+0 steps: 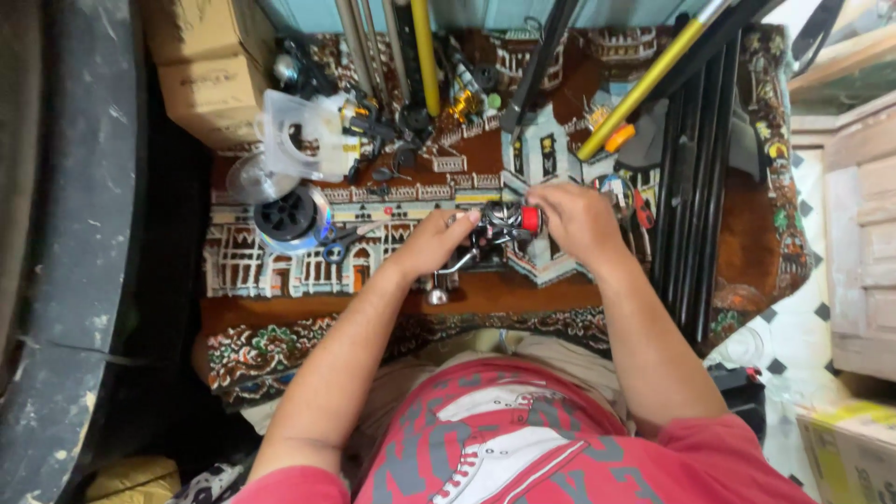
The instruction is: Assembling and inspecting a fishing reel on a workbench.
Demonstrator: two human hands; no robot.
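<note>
A patterned brown rug [280, 317] is covering the worktop, showing woven white buildings across its width. A bundle of black rods [695, 168] is lying along its right side, running from the far edge toward the person, and a yellow rod [644, 89] is crossing diagonally above it; another yellow rod [425, 51] is standing near the far edge. Cardboard boxes [210, 75] are sitting at the far left corner. Just beside them a clear plastic package [299, 131] is resting on the rug, and nearer the person a round black spool [287, 217] is lying in a shiny clear case. Small scissors [350, 241] are lying between that spool and the hands.

Both forearms are reaching in from the bottom (the person is wearing a red printed shirt). The left hand [431, 245] is closing around the left side of a fishing reel [495, 231], while the right hand [579, 219] is gripping its right end with fingertips [537, 198] pressing at the red spool part. The reel is sitting directly between the two hands, near the rug's centre, its metal handle [446, 280] hanging down below the left hand toward the person.
</note>
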